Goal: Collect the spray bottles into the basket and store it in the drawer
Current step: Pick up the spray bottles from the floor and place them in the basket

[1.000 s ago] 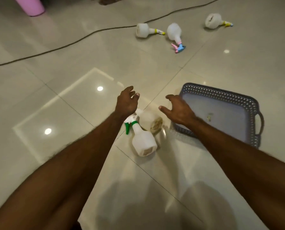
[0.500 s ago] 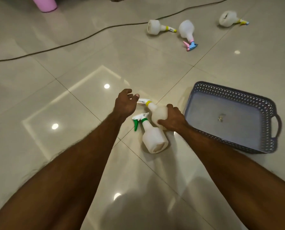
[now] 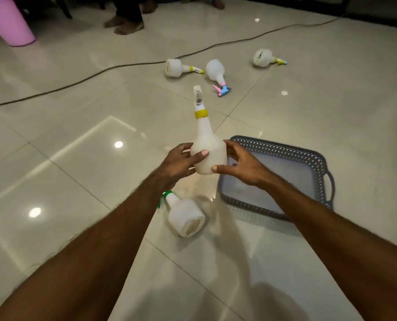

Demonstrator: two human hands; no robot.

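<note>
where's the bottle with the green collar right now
In the head view the green-collared bottle lies on its side on the floor, low of centre, just left of the basket and partly under the left forearm.

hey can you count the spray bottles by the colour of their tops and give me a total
Yellow collar: 3, one held up by both hands, one lying on the floor, one lying farthest right
Green collar: 1, lying near the left arm
Pink and blue trigger: 1, lying on the floor
Total: 5 spray bottles
</note>
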